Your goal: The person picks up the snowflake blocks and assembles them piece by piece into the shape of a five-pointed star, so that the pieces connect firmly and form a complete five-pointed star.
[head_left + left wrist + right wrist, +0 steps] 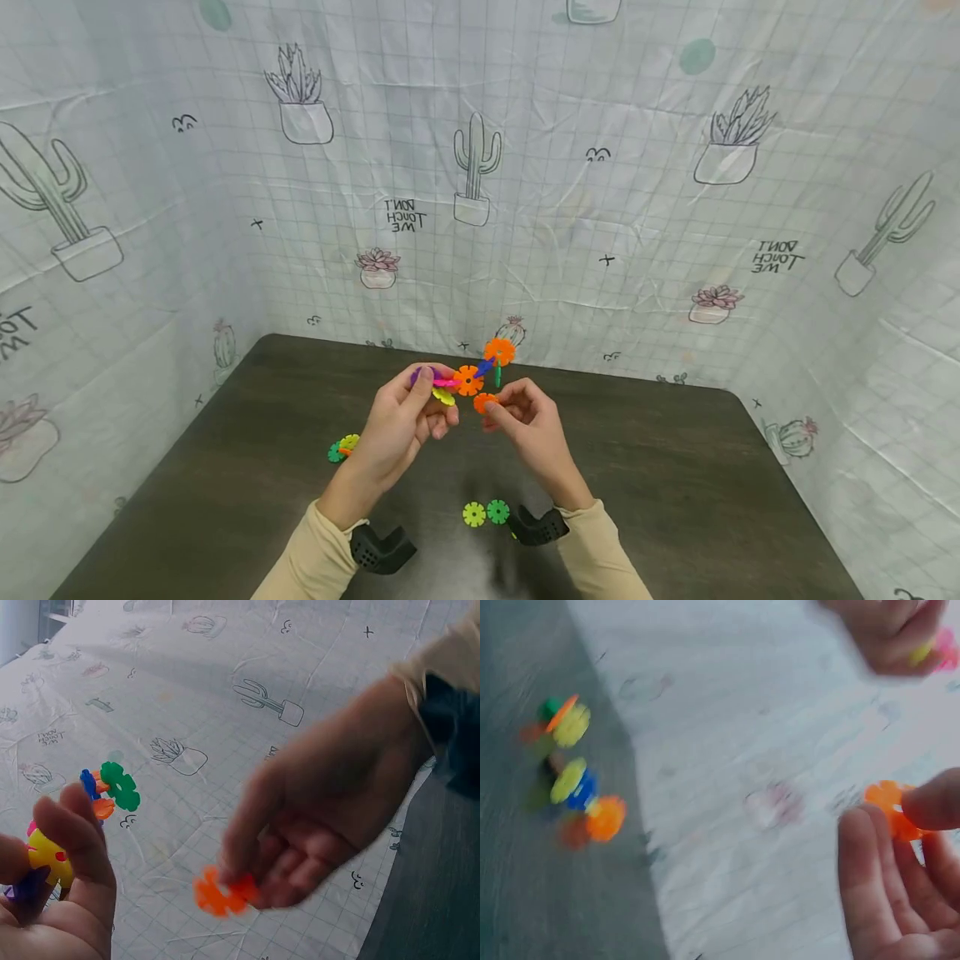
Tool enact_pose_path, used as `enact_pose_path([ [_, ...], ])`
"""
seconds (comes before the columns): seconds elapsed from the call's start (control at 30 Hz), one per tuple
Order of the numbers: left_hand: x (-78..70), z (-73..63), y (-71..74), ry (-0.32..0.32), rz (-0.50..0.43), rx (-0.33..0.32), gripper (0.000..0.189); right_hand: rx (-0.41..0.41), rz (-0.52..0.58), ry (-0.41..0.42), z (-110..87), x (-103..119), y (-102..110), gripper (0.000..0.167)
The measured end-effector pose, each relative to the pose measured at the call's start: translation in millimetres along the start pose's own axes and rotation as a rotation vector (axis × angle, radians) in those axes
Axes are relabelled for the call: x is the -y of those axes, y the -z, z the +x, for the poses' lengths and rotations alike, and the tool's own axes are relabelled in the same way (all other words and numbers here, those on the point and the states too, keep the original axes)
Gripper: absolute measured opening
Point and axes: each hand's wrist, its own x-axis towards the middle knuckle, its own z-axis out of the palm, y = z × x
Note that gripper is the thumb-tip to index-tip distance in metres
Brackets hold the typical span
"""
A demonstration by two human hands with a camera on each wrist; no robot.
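Note:
My left hand [401,412] pinches a chain of interlocking notched plastic discs between thumb and fingers. Purple, pink and yellow discs [444,397] lie by its fingertips. From there the chain runs through an orange disc [468,381] and a blue one [485,367] to another orange disc [499,352], with a green disc [120,787] at that far end. Close by on the right, my right hand [532,425] pinches a single orange notched disc [889,806] by its edge. A small gap separates this disc from the chain in the left wrist view.
On the dark table [645,467], a yellow disc [474,514] and a green disc [498,511] lie near the front. A joined yellow, orange and green cluster [349,442] sits left of my left forearm. A printed cloth [555,225] surrounds the table's back and sides.

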Motion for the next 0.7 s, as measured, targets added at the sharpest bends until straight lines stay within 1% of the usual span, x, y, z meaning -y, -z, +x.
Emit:
enact_pose_path([
  [0.07, 0.3, -0.6, -0.1, -0.013, 0.004, -0.017, 0.036, -0.03, 0.087, 0.063, -7.2, 13.4, -1.6, 0.022],
  [0.17, 1.0, -1.5, -0.5, -0.023, 0.004, -0.047, 0.032, -0.069, 0.124, 0.104, -15.5, 25.8, -5.4, 0.021],
  [0.33, 2.2, -1.2, -3.0, -0.028, -0.005, -0.089, 0.025, -0.134, 0.168, 0.114, -23.3, 36.2, -13.2, 0.02],
  [0.47, 3.1, -0.7, -6.0, -0.036, -0.026, -0.107, 0.024, -0.141, 0.2, 0.107, -25.9, 40.0, -19.6, 0.022],
  [0.7, 5.2, -1.7, -10.7, -0.01, -0.046, -0.074, 0.025, -0.12, 0.268, 0.093, -29.2, 40.9, -25.2, 0.021],
])
